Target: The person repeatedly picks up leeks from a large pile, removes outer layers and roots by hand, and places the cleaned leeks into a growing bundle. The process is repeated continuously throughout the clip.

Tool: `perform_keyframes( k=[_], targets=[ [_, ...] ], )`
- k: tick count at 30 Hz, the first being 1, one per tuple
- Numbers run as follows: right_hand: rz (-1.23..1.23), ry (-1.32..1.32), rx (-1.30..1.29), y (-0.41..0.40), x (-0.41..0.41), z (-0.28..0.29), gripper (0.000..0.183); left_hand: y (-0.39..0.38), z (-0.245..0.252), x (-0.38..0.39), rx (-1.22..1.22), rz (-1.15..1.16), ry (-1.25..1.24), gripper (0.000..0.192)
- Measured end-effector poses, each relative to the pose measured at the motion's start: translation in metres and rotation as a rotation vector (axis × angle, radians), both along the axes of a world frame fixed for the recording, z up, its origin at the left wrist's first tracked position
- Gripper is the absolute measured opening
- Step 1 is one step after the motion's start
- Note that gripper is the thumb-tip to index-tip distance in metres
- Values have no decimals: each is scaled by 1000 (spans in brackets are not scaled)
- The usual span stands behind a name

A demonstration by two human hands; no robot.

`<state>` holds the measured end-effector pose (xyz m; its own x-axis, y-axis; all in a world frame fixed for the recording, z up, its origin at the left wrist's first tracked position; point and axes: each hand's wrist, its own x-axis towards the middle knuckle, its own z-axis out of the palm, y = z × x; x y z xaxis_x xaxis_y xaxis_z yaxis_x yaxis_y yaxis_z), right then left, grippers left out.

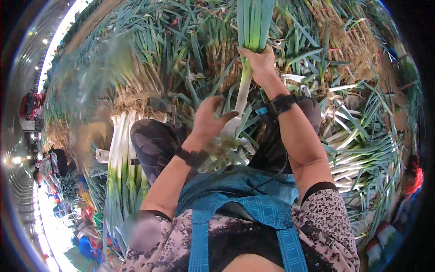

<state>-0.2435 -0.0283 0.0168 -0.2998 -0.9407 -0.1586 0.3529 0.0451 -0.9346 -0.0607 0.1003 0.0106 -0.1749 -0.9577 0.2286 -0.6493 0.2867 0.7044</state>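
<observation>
My right hand (pixel 261 64) grips one large leek (pixel 242 90) where its white stalk meets the green leaves. The leaves point away from me past the top of the view, and the stalk slants down toward my lap. Beside the lower stalk, my left hand (pixel 210 117) is slightly blurred, its thumb and fingers apart with nothing visible in them. The thumb tip is close to the stalk; whether they touch is unclear. Below the hands, the stalk's root end is hard to make out against pale trimmings (pixel 238 151) between my knees.
Clean white leeks (pixel 119 136) lie in a row at my left, with a rooty bundle (pixel 136 81) beyond them. Loose leeks (pixel 350 156) are heaped at my right. Tied, soil-brown bundles (pixel 340 44) lie farther off. Another person (pixel 46 170) is at the far left.
</observation>
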Motion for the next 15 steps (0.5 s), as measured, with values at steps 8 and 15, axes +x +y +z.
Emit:
perform_keyframes(
  k=[8, 15],
  targets=[
    [-157, 20, -68, 3, -13, -8, 36, 14, -35, -9, 113, -280, -268, 19],
    [-251, 74, -124, -16, -60, -2, 30, 29, -56, 30, 169, -722, -205, 11]
  ],
)
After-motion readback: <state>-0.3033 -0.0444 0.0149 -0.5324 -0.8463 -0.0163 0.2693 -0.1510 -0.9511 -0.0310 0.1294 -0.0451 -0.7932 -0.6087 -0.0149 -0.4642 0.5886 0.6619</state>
